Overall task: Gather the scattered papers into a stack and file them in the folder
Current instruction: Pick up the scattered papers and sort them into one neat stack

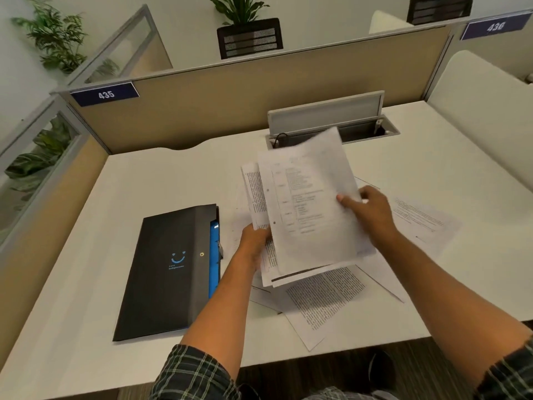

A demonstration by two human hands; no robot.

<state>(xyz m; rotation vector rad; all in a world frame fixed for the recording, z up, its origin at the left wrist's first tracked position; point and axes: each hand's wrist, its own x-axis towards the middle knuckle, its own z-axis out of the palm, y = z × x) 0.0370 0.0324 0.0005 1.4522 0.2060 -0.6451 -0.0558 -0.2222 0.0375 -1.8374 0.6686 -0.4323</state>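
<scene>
several sheets (311, 215) are gripped between the left hand (253, 238) and right hand (372, 212), loose papers (326, 295) lie underneath near the surface's front edge, black folder (170, 269) unfilled.

- The held papers (311, 215), white printed sheets fanned unevenly, sit tilted between the fingers (350, 202) of the right hand and those of the left hand (253, 238), which grips their lower left edge.
- The loose papers (323, 295) lie flat below and right of the fingers, overlapping at angles.
- The folder (170, 269), black with a blue smile mark, lies closed just left of the left fingers, blue contents showing at its edge.
</scene>
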